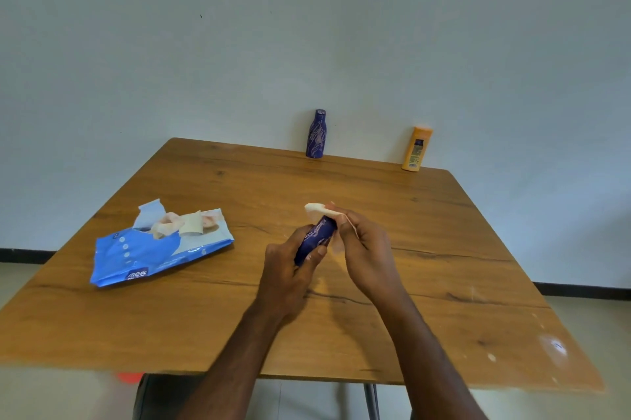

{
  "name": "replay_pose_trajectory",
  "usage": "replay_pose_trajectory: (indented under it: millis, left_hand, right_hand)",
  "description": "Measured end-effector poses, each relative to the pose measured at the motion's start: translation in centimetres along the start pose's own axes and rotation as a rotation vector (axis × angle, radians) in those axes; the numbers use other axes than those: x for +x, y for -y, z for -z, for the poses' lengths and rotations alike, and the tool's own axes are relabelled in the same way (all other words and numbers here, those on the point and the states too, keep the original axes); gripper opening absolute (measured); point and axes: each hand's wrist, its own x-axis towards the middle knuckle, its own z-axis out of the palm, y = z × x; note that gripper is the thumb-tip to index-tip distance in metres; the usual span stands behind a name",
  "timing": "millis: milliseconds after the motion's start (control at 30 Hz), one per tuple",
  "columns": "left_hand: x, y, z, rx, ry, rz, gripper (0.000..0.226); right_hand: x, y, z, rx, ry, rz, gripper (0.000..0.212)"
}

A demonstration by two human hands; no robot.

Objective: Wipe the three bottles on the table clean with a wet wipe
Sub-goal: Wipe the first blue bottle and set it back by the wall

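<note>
Head view shows your left hand [286, 269] curled round a dark blue bottle [316, 240] held tilted above the table [444, 249]. Your right hand [367, 249] pinches a wet wipe [319, 210] against its top end.

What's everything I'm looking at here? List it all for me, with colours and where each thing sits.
Table: one, brown wood, fills the middle of the view.
Dark blue bottle: one, upright at the table's far edge.
Orange bottle: one, upright at the far right corner.
Held blue bottle: one, dark blue, tilted above the table.
Wet wipe: one, white, at the held bottle's top.
Wipes pack: one, blue, open, lying on the table's left.
Left hand: grips the held bottle.
Right hand: holds the wipe.
</note>
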Motion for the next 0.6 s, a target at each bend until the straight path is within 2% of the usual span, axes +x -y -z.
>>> replay_pose_trajectory:
  millis: [100,200,400,600]
  left_hand:
    - [-0.2,0.2,0.1,0.001,0.009,0.012,0.034]
    - [-0.3,0.0,0.5,-0.081,-0.002,0.066,0.038]
    - [-0.1,-0.1,0.4,-0.014,0.025,0.054,0.043]
    - [-0.3,-0.1,0.4,-0.084,-0.021,0.071,0.038]
  right_hand:
    - [-0.1,0.8,-0.3,-0.152,0.047,0.078,0.034]
    - [-0.9,0.5,-0.4,-0.126,0.083,0.132,0.035]
    - [-0.8,0.4,-0.3,-0.073,-0.051,0.043,0.034]
    - [-0.9,0.4,-0.7,-0.156,0.098,0.141,0.037]
